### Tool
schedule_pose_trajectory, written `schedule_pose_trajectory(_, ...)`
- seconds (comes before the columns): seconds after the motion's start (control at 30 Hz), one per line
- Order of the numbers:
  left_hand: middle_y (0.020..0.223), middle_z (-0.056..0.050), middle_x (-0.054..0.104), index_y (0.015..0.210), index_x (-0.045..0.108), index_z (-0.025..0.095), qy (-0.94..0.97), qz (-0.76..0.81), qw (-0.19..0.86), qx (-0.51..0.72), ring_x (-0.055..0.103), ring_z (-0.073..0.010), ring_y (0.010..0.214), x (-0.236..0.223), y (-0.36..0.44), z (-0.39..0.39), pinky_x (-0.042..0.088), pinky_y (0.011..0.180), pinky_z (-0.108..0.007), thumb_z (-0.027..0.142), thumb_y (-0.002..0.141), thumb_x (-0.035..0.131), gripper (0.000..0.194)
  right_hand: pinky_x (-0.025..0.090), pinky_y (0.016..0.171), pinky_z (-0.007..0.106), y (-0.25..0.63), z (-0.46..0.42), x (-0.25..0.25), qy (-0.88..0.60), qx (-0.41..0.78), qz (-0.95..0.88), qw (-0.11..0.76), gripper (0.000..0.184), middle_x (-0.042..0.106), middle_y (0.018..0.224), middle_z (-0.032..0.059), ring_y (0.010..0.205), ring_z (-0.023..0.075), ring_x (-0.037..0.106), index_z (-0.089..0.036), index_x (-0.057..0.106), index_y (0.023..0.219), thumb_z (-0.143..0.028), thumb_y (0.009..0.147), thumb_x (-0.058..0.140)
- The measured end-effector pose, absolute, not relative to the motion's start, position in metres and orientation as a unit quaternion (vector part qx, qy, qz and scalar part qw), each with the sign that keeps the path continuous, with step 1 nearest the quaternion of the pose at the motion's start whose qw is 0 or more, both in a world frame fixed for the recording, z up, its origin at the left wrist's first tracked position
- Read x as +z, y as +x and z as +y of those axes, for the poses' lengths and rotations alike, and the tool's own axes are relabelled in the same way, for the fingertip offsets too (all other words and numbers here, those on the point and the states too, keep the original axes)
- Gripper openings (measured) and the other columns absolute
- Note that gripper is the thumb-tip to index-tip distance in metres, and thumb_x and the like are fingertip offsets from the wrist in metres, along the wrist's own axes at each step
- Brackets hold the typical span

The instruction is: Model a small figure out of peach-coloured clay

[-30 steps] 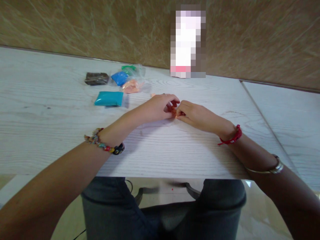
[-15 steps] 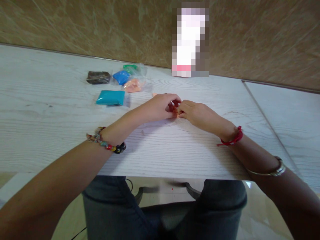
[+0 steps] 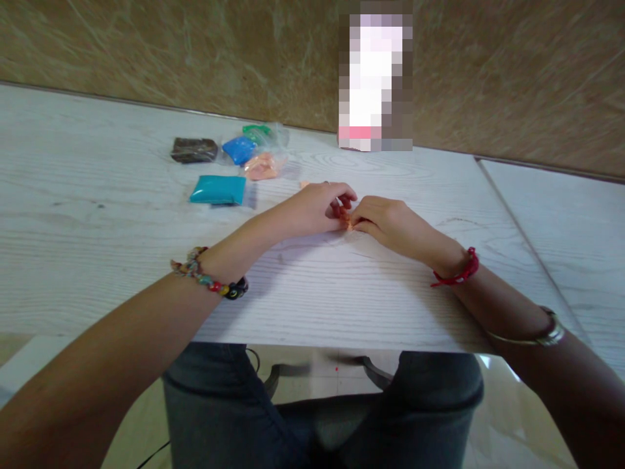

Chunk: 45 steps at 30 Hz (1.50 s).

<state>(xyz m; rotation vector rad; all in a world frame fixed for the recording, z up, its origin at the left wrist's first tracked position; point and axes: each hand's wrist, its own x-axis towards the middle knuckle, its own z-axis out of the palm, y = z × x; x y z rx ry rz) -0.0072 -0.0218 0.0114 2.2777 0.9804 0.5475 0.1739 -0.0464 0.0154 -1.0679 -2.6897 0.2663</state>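
Both hands meet over the white wood-grain table (image 3: 312,286). Between their fingertips is a small lump of peach modelling clay (image 3: 349,225), mostly covered by the fingers. My left hand (image 3: 322,205) curls around its left side, fingers bent and thumb low. Pinched at the clay's right side are the thumb and fingers of my right hand (image 3: 383,218). A small peach piece (image 3: 305,185) peeks out behind my left hand. Farther left lie a turquoise clay packet (image 3: 218,189) and a bag of peach clay (image 3: 262,167).
Behind those are a blue clay packet (image 3: 239,150), a green one (image 3: 256,133) in clear plastic and a dark brown packet (image 3: 194,150). A blurred-out upright object (image 3: 371,85) leans against the brown marbled wall (image 3: 170,52). A seam (image 3: 522,228) crosses the table at right.
My right fingers have shifted slightly, and a little more of the peach clay shows between the hands. The whole view has moved a touch; the packets stay put.
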Motion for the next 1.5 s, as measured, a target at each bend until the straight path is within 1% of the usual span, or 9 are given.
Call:
schedule_pose_trajectory(0.2, 0.087, -0.004, 0.065, 0.099, 0.056, 0.013, 0.856, 0.376, 0.293, 0.199, 0.06, -0.0117, 0.072, 0.013, -0.007, -0.022, 0.045, 0.065, -0.023, 0.016, 0.067, 0.059, 0.033, 0.037, 0.065, 0.026, 0.173, -0.047, 0.011, -0.354, 0.038, -0.931, 0.074, 0.022, 0.057, 0.096, 0.0085, 0.075, 0.0141, 0.053, -0.013, 0.056, 0.092, -0.025, 0.091, 0.038)
schedule_pose_trajectory(0.37, 0.091, -0.006, 0.065, 0.102, 0.056, 0.012, 0.857, 0.374, 0.295, 0.198, 0.06, -0.012, 0.074, 0.013, -0.007, -0.022, 0.045, 0.067, -0.023, 0.018, 0.067, 0.06, 0.036, 0.035, 0.063, 0.026, 0.172, -0.049, 0.016, -0.393, 0.064, -0.915, 0.068, 0.019, 0.059, 0.089, 0.0056, 0.071, 0.0136, 0.052, -0.015, 0.054, 0.09, -0.025, 0.09, 0.038)
schedule_pose_trajectory(0.53, 0.09, -0.005, 0.066, 0.101, 0.056, 0.011, 0.856, 0.374, 0.296, 0.201, 0.06, -0.0114, 0.073, 0.014, -0.007, -0.023, 0.045, 0.065, -0.022, 0.017, 0.067, 0.06, 0.035, 0.034, 0.063, 0.027, 0.17, -0.049, 0.018, -0.413, 0.071, -0.906, 0.061, 0.02, 0.06, 0.09, 0.0063, 0.07, 0.0142, 0.052, -0.015, 0.054, 0.09, -0.026, 0.089, 0.038)
schedule_pose_trajectory(0.67, 0.089, -0.005, 0.066, 0.102, 0.056, 0.012, 0.856, 0.372, 0.297, 0.199, 0.061, -0.0118, 0.074, 0.015, -0.007, -0.023, 0.045, 0.067, -0.022, 0.018, 0.067, 0.061, 0.036, 0.035, 0.064, 0.027, 0.167, -0.048, 0.017, -0.436, 0.101, -0.89, 0.085, 0.017, 0.061, 0.088, 0.0065, 0.073, 0.0149, 0.054, -0.014, 0.057, 0.087, -0.021, 0.087, 0.042)
schedule_pose_trajectory(0.9, 0.092, -0.006, 0.065, 0.103, 0.055, 0.01, 0.856, 0.362, 0.308, 0.204, 0.061, -0.0118, 0.076, 0.014, -0.008, -0.022, 0.045, 0.067, -0.022, 0.019, 0.067, 0.063, 0.038, 0.038, 0.066, 0.024, 0.168, -0.045, 0.013, -0.432, 0.149, -0.871, 0.178, 0.009, 0.064, 0.079, 0.0028, 0.07, 0.0125, 0.055, -0.015, 0.061, 0.076, -0.015, 0.079, 0.053)
schedule_pose_trajectory(1.03, 0.093, -0.007, 0.065, 0.106, 0.054, 0.01, 0.858, 0.36, 0.299, 0.211, 0.061, -0.0124, 0.078, 0.01, -0.009, -0.021, 0.046, 0.069, -0.023, 0.018, 0.067, 0.063, 0.041, 0.04, 0.07, 0.025, 0.177, -0.047, 0.01, -0.39, 0.109, -0.891, 0.205, 0.017, 0.064, 0.081, 0.0039, 0.076, 0.0137, 0.057, -0.016, 0.066, 0.081, -0.016, 0.082, 0.049)
schedule_pose_trajectory(1.13, 0.093, -0.006, 0.065, 0.105, 0.053, 0.011, 0.856, 0.368, 0.29, 0.218, 0.061, -0.012, 0.078, 0.008, -0.008, -0.021, 0.047, 0.068, -0.023, 0.018, 0.067, 0.062, 0.039, 0.041, 0.068, 0.025, 0.183, -0.053, 0.011, -0.357, 0.063, -0.91, 0.2, 0.024, 0.064, 0.084, 0.0057, 0.076, 0.0135, 0.056, -0.017, 0.068, 0.087, -0.022, 0.087, 0.044)
schedule_pose_trajectory(1.3, 0.093, -0.004, 0.065, 0.104, 0.053, 0.014, 0.856, 0.36, 0.299, 0.22, 0.061, -0.0106, 0.078, 0.008, -0.008, -0.021, 0.047, 0.068, -0.022, 0.014, 0.068, 0.06, 0.037, 0.036, 0.058, 0.024, 0.185, -0.063, 0.013, -0.359, -0.006, -0.923, 0.136, 0.035, 0.063, 0.082, 0.0065, 0.067, 0.0116, 0.053, -0.018, 0.067, 0.095, -0.03, 0.092, 0.034)
schedule_pose_trajectory(1.5, 0.093, -0.004, 0.065, 0.104, 0.053, 0.014, 0.859, 0.349, 0.299, 0.225, 0.061, -0.0101, 0.079, 0.007, -0.011, -0.018, 0.048, 0.07, -0.022, 0.008, 0.069, 0.057, 0.036, 0.032, 0.053, 0.024, 0.182, -0.065, 0.011, -0.343, -0.099, -0.931, 0.074, 0.04, 0.064, 0.081, 0.0061, 0.063, 0.0108, 0.05, -0.017, 0.065, 0.099, -0.027, 0.093, 0.027)
